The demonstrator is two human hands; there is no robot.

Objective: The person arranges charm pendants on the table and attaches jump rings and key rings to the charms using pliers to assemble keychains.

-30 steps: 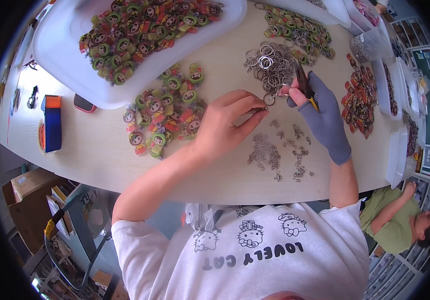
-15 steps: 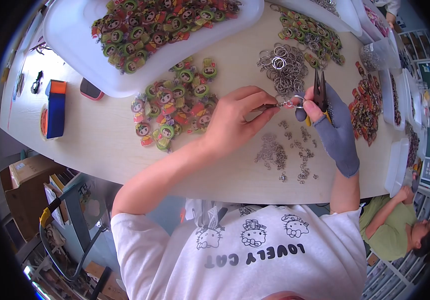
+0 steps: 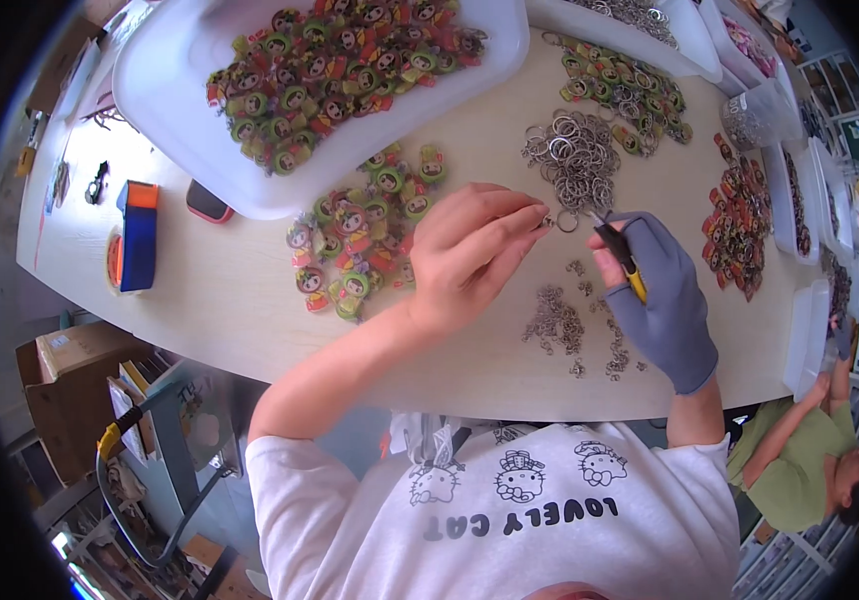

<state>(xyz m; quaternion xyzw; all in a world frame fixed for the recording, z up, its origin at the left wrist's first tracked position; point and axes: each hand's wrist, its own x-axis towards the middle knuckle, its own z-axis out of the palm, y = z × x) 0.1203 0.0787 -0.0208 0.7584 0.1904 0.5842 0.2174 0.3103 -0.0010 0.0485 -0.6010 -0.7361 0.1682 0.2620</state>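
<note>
My left hand [image 3: 475, 255] is bare and pinches a small metal link at its fingertips. A metal split ring [image 3: 568, 221] hangs at those fingertips, beside the ring pile. My right hand [image 3: 660, 300], in a grey fingerless glove, is closed round pliers [image 3: 622, 262] with yellow-and-black handles. The pliers' tip points toward the split ring; whether it touches cannot be made out. Just above lies a pile of split rings [image 3: 580, 160]. Small metal clasps or connectors [image 3: 555, 320] lie below the hands. Green-and-red doll charms [image 3: 355, 235] are spread left of my left hand.
A white tray [image 3: 185, 185] full of doll charms stands at the upper left. Green charms with rings [image 3: 630, 90] and red charms [image 3: 737, 215] lie to the right. White bins [image 3: 805, 340] line the right edge. A blue-orange tape dispenser [image 3: 138, 235] stands left. Another person [image 3: 795, 460] sits at right.
The pliers have turned from pointing up to pointing left toward the split ring. My right fingers have let go of the ring, which now hangs by my left fingertips. The view has shifted slightly.
</note>
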